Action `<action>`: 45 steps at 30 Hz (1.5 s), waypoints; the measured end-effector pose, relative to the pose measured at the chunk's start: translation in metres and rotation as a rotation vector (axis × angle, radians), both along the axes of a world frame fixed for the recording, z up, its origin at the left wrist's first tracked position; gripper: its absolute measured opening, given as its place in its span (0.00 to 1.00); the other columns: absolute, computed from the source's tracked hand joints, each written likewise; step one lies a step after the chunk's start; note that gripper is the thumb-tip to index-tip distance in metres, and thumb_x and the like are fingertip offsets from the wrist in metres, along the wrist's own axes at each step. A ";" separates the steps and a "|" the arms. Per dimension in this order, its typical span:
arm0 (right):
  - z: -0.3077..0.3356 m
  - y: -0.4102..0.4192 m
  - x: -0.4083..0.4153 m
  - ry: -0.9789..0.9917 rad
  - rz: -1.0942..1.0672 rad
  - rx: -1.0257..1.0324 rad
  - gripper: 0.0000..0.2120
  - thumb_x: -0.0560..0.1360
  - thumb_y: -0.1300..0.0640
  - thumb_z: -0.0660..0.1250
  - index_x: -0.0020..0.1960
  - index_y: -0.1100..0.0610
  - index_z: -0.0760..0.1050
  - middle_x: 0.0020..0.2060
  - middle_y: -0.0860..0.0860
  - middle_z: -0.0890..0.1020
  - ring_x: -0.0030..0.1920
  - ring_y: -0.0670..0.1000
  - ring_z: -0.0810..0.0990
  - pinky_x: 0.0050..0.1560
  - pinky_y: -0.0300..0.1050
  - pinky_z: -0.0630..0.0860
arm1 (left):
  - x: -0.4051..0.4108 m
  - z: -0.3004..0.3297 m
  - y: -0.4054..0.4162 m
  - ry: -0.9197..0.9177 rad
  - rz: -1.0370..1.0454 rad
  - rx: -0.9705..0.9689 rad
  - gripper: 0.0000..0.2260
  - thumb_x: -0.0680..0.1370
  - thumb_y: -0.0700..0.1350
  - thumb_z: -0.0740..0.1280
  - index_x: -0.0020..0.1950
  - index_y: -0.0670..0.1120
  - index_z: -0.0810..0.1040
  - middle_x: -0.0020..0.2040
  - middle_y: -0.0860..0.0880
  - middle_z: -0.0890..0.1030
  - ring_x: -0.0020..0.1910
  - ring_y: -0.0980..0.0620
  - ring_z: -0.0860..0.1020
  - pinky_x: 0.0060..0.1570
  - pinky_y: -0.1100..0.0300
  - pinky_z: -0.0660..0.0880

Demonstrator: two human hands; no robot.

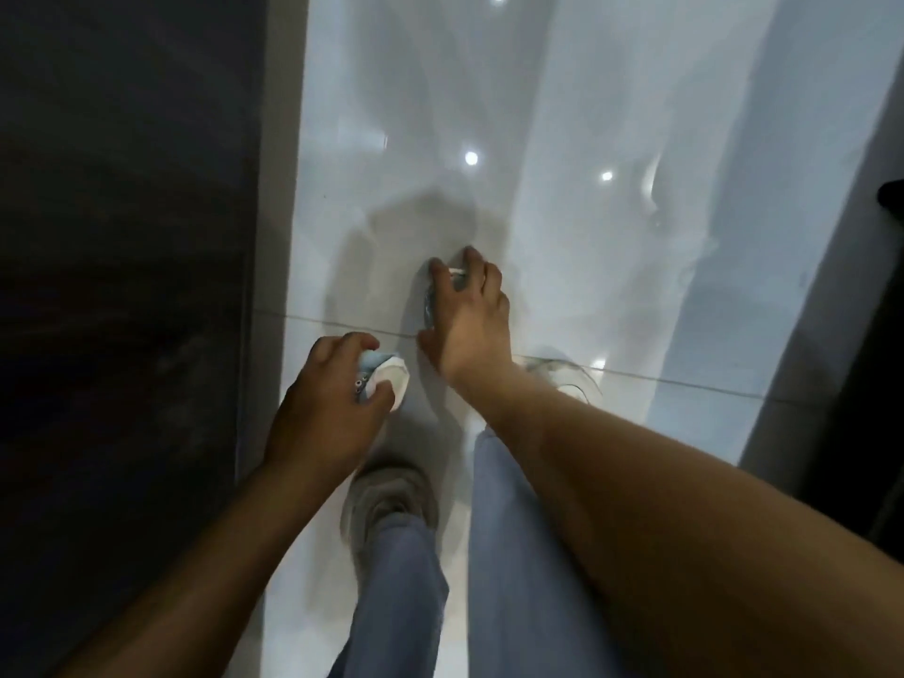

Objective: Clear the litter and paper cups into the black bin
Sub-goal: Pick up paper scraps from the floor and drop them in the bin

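Note:
My left hand (330, 408) grips a crumpled paper cup (389, 379), pale blue and white, held low over the glossy white floor. My right hand (467, 315) reaches further forward and curls round a second cup (430, 300) with a white rim and grey-blue print; most of it is hidden under my fingers. The frame is blurred by motion. The black bin is not in sight.
Glossy white floor tiles (562, 212) run ahead, with ceiling lights mirrored in them. A dark wall or cabinet (122, 237) lines the left side, and a dark edge (870, 335) stands at the right. My legs in blue jeans and grey shoes (389, 501) are below.

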State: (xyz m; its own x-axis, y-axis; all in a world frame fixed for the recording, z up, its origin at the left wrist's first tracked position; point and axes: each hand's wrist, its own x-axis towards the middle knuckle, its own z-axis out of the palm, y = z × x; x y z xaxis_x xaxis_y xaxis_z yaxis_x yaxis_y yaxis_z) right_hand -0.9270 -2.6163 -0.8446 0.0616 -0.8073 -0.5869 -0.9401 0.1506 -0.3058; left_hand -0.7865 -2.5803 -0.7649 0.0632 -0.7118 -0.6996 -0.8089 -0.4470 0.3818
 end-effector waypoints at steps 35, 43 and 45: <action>0.661 -0.065 0.004 -0.115 0.383 -0.066 0.27 0.74 0.55 0.68 0.71 0.51 0.64 0.67 0.53 0.66 0.64 0.56 0.65 0.59 0.48 0.74 | 0.016 0.620 -0.057 -0.050 0.253 -0.151 0.15 0.77 0.46 0.63 0.63 0.46 0.71 0.61 0.45 0.70 0.57 0.43 0.75 0.55 0.48 0.73; 0.730 -0.051 0.052 -0.087 0.911 -0.177 0.27 0.75 0.52 0.69 0.71 0.52 0.63 0.67 0.53 0.67 0.66 0.55 0.66 0.64 0.47 0.70 | 0.033 0.688 0.018 -0.099 0.651 -0.258 0.14 0.77 0.47 0.63 0.62 0.48 0.71 0.61 0.47 0.71 0.58 0.46 0.74 0.54 0.51 0.74; 0.744 -0.037 0.071 -0.088 1.027 -0.184 0.28 0.74 0.53 0.69 0.71 0.52 0.63 0.66 0.54 0.67 0.65 0.56 0.65 0.63 0.49 0.71 | 0.040 0.699 0.043 -0.124 0.743 -0.258 0.14 0.77 0.47 0.63 0.63 0.49 0.71 0.61 0.48 0.71 0.59 0.46 0.73 0.54 0.52 0.74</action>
State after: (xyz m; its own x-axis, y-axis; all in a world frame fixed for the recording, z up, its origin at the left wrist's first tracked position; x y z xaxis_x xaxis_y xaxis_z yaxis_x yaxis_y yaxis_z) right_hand -0.8561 -2.6536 -0.1002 0.8048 -0.4189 -0.4204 -0.5629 -0.7633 -0.3170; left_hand -0.7469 -2.5372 -0.0659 0.6517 -0.5915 -0.4748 -0.3771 -0.7958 0.4738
